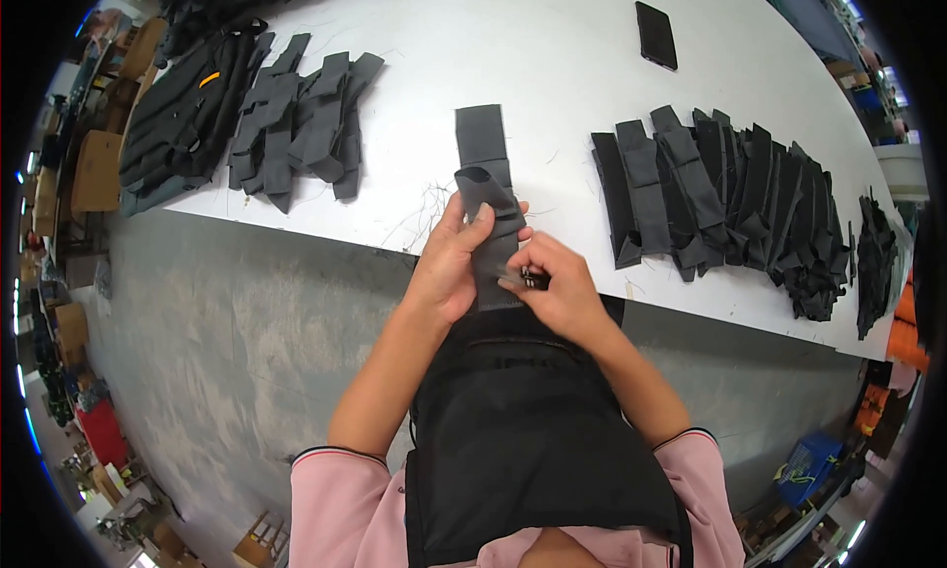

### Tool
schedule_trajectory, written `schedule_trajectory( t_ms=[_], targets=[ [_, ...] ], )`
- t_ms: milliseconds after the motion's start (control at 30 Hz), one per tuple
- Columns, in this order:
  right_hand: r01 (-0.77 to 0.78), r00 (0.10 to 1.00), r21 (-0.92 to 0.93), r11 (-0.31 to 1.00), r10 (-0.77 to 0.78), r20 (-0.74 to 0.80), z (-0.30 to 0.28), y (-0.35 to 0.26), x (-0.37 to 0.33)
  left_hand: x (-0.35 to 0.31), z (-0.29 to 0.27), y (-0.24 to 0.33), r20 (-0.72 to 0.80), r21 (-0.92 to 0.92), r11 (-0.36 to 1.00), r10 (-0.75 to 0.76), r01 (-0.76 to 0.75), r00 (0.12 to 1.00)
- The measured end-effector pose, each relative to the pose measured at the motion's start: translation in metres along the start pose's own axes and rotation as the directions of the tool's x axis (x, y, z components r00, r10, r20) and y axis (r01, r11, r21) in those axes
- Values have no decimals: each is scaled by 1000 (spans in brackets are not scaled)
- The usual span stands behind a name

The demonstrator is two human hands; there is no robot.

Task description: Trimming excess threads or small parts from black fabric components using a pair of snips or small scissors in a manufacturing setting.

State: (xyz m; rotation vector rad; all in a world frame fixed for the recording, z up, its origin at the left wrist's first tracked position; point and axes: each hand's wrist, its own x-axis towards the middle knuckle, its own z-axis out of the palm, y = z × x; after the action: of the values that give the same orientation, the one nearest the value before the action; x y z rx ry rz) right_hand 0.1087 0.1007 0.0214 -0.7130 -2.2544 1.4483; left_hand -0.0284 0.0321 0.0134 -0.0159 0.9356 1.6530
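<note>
My left hand (451,257) is closed around a dark grey fabric strip (480,134), thumb on top, at the near edge of the table. The strip's far end lies on the white tabletop, its middle is folded up in a loop, and its near end hangs toward my body. Close by on the right, my right hand (560,287) is closed on small black thread snips (534,277), partly hidden by the fingers. Their metallic tip is beside the strip's edge; whether it touches the fabric cannot be told.
Grey strips (321,124) are piled at left beside black bags (187,114). A long row of strips (730,193) covers the right of the white table (562,35). Loose threads (426,213) lie near my left hand. A black phone (656,35) rests farther back.
</note>
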Motion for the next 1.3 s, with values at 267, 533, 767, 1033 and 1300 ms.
schedule_trajectory(
  t_ms=[267, 533, 767, 1033, 1300],
  targets=[
    [421, 906, -408, 810, -354, 232, 17, 11, -32, 4, 3, 1, -106, 146, 982, 134, -118, 985],
    [145, 956, -341, 929, -220, -193, -18, -13, -34, -2, 6, 4, -114, 212, 971, 140, -114, 984],
    [281, 929, -631, 723, -369, -8, -25, -20, -22, -5, 9, 3, -96, 230, 968, 127, -102, 987],
    [312, 931, -615, 724, -361, 48, -22, -23, -18, -7, 7, 2, -68, 219, 973, 87, -71, 994],
    [312, 914, -630, 711, -406, -6, -24, -21, -25, -5, 5, 0, -72, 213, 976, 56, -39, 996]
  ],
)
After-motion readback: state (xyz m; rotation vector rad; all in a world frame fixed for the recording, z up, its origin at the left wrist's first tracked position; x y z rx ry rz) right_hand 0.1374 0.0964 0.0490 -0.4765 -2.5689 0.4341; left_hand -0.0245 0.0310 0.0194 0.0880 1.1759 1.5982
